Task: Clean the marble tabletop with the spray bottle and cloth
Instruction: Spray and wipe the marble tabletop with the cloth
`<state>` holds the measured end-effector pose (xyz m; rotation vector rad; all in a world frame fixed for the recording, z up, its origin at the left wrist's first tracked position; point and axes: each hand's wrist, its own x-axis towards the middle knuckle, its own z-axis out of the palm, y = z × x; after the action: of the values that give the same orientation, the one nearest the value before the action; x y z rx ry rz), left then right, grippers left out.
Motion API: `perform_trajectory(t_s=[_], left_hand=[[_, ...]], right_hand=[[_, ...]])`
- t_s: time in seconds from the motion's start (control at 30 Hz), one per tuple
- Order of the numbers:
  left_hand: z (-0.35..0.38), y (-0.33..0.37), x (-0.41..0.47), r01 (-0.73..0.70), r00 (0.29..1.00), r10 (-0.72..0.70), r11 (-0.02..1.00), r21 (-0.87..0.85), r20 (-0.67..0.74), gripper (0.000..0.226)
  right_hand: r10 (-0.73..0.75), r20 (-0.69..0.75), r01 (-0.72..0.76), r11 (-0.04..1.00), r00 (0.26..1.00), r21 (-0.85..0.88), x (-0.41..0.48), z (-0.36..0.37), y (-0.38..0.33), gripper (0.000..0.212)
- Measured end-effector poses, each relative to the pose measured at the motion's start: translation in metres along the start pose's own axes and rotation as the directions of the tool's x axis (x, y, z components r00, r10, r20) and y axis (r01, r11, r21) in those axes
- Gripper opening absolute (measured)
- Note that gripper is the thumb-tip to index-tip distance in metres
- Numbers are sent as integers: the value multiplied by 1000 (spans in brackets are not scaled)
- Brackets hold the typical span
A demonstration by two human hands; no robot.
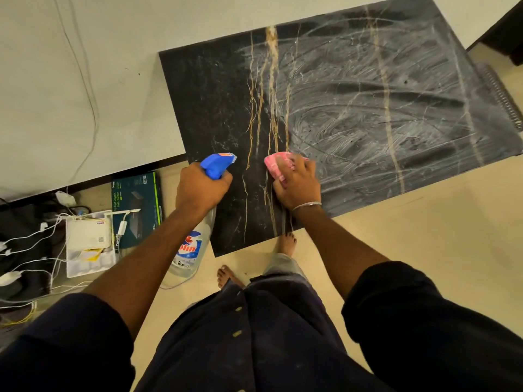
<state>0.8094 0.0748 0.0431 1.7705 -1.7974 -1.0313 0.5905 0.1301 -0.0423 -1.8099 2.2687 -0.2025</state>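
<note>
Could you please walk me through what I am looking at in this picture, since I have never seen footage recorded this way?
There is no machine here. A person wears a wide-angle camera on the head, so this single picture looks forward and down at their own arms, legs and bare feet.

The left hand grips a spray bottle with a blue trigger head, held at the near edge of the table. The right hand presses a pink cloth onto the dark marble tabletop, fingers curled over it.

The right part of the marble shows whitish swirled wipe marks; the left part looks dark and unsmeared. On the floor to the left lie a white router, a dark box and tangled cables.
</note>
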Motion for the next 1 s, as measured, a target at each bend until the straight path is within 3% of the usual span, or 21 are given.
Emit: perform_trajectory(t_s=[0.17, 0.2, 0.3, 0.4, 0.47, 0.53, 0.63, 0.8, 0.9, 1.0], left_hand=[[2, 8, 11, 18, 1000, -18, 1000, 8, -15, 19], [3, 10, 12, 19, 1000, -18, 1000, 8, -18, 17], [7, 17, 17, 37, 999, -36, 998, 42, -41, 18], [9, 23, 22, 69, 996, -66, 997, 41, -64, 16], [11, 28, 25, 102, 992, -100, 995, 19, -80, 14], [12, 30, 29, 137, 987, -135, 990, 16, -92, 15], [13, 34, 38, 162, 982, -161, 987, 8, -95, 15], [19, 40, 47, 171, 980, -171, 985, -13, -97, 21], [23, 42, 54, 164, 982, -165, 986, -14, -92, 20], [22, 45, 61, 132, 988, -134, 991, -28, -83, 14]], right_hand=[[307, -24, -306, 952, 952, 29, 19, 5, -27, 63], [275, -23, -274, 961, 961, 29, 18, 8, -41, 63], [-56, 35, 54, 998, 998, 41, 15, 16, -69, 64], [-325, 108, 324, 946, 940, 29, 21, 13, -59, 63], [-411, 110, 416, 909, 905, -19, 29, 10, -33, 62], [-349, 74, 352, 936, 934, -24, 42, 3, -4, 60], [-141, 8, 141, 990, 990, -19, 61, -10, 27, 59], [44, -25, -44, 999, 999, -4, 58, -2, -3, 63], [-159, 30, 159, 987, 987, 14, 51, 9, -33, 63], [-418, 83, 421, 907, 905, -17, 56, 11, -38, 61]])
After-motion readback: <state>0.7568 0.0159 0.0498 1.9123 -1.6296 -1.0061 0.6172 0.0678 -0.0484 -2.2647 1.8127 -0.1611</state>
